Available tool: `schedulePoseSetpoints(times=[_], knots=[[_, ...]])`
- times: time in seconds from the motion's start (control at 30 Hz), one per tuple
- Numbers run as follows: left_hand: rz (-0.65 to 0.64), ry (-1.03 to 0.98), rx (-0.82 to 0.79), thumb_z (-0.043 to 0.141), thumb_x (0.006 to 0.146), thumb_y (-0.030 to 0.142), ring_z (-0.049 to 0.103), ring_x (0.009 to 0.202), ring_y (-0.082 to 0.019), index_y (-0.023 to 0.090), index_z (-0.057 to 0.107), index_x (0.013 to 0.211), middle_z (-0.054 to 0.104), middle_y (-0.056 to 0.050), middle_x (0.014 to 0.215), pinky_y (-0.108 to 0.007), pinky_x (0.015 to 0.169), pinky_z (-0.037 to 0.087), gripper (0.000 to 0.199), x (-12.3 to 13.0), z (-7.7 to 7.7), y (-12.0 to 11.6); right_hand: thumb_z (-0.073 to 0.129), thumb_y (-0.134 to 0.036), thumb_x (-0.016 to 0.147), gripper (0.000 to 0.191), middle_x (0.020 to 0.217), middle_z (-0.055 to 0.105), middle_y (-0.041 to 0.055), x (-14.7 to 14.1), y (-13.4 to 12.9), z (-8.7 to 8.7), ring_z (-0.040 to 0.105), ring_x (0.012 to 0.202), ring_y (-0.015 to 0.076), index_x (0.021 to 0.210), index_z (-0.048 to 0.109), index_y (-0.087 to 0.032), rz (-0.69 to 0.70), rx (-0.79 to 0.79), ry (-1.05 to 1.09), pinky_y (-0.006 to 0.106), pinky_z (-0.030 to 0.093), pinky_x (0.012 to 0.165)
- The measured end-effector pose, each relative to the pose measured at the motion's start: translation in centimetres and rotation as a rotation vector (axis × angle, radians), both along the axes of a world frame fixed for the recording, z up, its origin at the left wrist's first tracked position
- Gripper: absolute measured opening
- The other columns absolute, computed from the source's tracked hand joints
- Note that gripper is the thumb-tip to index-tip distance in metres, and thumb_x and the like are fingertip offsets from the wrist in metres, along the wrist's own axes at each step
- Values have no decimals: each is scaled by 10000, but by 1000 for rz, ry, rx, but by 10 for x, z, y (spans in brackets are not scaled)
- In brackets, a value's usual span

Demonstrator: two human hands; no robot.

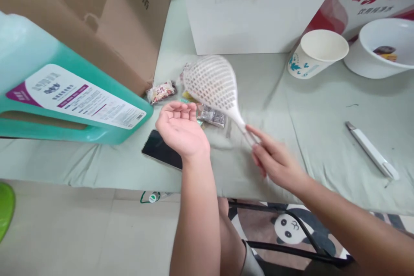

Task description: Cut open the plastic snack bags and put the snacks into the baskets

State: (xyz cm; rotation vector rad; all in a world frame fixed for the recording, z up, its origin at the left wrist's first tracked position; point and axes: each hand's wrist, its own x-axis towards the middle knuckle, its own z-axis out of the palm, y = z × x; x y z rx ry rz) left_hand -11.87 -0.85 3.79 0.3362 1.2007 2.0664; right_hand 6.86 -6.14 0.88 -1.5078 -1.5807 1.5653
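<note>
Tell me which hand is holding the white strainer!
The right hand, which holds the white strainer by its handle; the left hand curls palm-up.

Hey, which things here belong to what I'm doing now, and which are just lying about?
Likely in use: white perforated skimmer, held in the right hand; perhaps the small wrapped packets near it.
Apparently just lying about: smartphone; utility knife; paper cup; white bowl; green jug; cardboard box.

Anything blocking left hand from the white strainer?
Nothing visible stands between the left hand and the white strainer, which the right hand holds. The wrapped packets seem to lie lower, on the cloth.
</note>
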Motion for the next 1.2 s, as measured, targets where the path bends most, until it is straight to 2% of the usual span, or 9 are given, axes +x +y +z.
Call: schedulePoseSetpoints(times=[0.13,0.23,0.4,0.53,0.7,0.83,1.03,1.13,1.2], knots=[[-59,161,-119,450,910,374,568,809,-194,254,511,753,500,-31,797,-375,920,519,207,2,-6,4,460,-397,1013,614,649,592,-44,43,-10,-3,548,486,157,1598,393,-222,-202,103,-173,319,483,510],[-165,594,-322,597,853,351,575,985,-235,259,566,776,563,-42,877,-422,1074,463,124,4,-17,6,455,-414,1003,628,683,657,-3,57,-3,-3,619,566,205,1592,384,-210,-245,90,-320,350,516,541],[-354,1080,-642,747,800,387,427,1437,-376,273,666,1108,540,-144,1389,-573,1261,292,339,14,-32,6,520,-498,928,517,1212,704,158,69,-2,2,727,793,248,1323,684,-208,-118,319,-611,468,610,771],[-397,1207,-744,833,684,228,287,1566,-451,295,624,1244,376,-155,1618,-654,1274,225,602,30,-33,4,538,-497,917,427,1220,678,163,85,-19,7,724,751,216,1151,756,-215,-90,409,-615,375,601,617],[-342,1281,-808,726,708,56,341,1553,-418,262,663,1174,418,-152,1598,-618,1288,240,513,46,-34,9,537,-427,938,328,1154,702,151,108,-34,6,731,759,205,1084,742,-217,-80,427,-558,275,499,443],[-259,1318,-805,672,734,19,422,1487,-390,250,693,1164,502,-151,1497,-582,1266,311,488,45,-38,15,550,-385,941,276,1127,704,143,124,-37,7,714,756,212,1084,732,-235,-75,457,-501,273,452,402],[-182,1388,-582,746,777,175,472,1417,-361,235,682,1113,539,-90,1375,-584,1287,312,347,57,-33,-3,544,-278,938,170,1024,739,108,156,-42,7,709,834,229,1006,697,-251,-190,594,-439,414,593,765],[-215,1450,-467,729,807,184,444,1483,-273,271,628,1156,504,-44,1427,-453,1311,333,373,73,-35,-18,543,-257,915,161,981,749,94,178,-39,2,699,849,227,970,695,-247,-279,603,-435,417,578,811],[-246,1456,-422,748,743,127,422,1501,-296,254,613,1155,492,-70,1449,-467,1313,313,452,79,-42,-20,553,-252,891,160,990,756,83,192,-35,-3,687,818,210,960,696,-242,-353,558,-427,401,571,793]])
